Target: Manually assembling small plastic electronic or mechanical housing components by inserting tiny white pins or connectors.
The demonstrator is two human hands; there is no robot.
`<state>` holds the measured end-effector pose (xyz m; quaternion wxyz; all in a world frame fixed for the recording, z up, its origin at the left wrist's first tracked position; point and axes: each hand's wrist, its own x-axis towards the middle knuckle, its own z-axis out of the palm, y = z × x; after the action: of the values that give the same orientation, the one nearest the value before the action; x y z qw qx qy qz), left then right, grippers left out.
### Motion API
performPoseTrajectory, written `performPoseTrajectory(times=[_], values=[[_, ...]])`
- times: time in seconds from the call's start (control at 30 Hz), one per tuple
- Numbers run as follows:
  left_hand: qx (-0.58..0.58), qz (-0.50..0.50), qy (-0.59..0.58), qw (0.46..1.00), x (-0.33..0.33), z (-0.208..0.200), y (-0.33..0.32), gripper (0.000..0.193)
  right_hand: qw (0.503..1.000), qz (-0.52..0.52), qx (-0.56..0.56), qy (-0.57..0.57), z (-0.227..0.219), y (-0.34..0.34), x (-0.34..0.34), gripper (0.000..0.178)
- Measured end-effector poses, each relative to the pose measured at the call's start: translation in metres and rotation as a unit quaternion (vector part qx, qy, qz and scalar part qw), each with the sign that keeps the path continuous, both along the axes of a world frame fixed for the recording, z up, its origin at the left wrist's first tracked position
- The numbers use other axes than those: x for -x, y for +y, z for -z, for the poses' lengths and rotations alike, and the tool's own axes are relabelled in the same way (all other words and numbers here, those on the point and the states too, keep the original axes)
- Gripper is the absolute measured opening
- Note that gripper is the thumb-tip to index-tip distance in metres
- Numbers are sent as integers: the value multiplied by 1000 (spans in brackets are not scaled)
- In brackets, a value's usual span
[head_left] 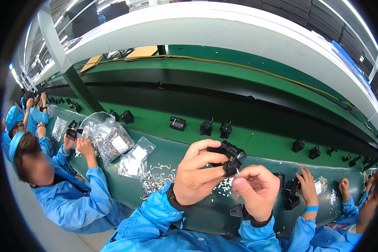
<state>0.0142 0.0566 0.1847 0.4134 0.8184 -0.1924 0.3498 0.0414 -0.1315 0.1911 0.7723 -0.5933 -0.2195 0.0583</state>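
My left hand (200,172) is wrapped round a black plastic housing (232,155), holding it up above the green bench. Gold contacts show on the housing's face. At its lower edge, my right hand (258,189) pinches a small pale piece (238,171) between thumb and forefinger. That piece touches or nearly touches the housing; its exact kind is too small to tell. Below my hands, small white pieces (224,187) lie scattered on the bench, and short pale cables (157,178) are heaped to the left.
A large clear bag of parts (107,140) and a flatter bag (136,158) lie left. Black housings (177,123) stand along the green conveyor (155,130) ahead. Co-workers in blue sit on both sides; one's hand (308,187) is close on my right. A white shelf (197,25) spans overhead.
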Motion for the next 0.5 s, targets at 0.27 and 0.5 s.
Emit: performPoseTrajectory(times=[0.27, 0.5], values=[[4, 35, -4, 999, -1, 1, 0, 28, 996, -1, -43, 79, -4, -1, -1, 10], [-14, 71, -7, 997, -7, 3, 5, 26, 995, -24, -70, 69, 8, 2, -17, 33]])
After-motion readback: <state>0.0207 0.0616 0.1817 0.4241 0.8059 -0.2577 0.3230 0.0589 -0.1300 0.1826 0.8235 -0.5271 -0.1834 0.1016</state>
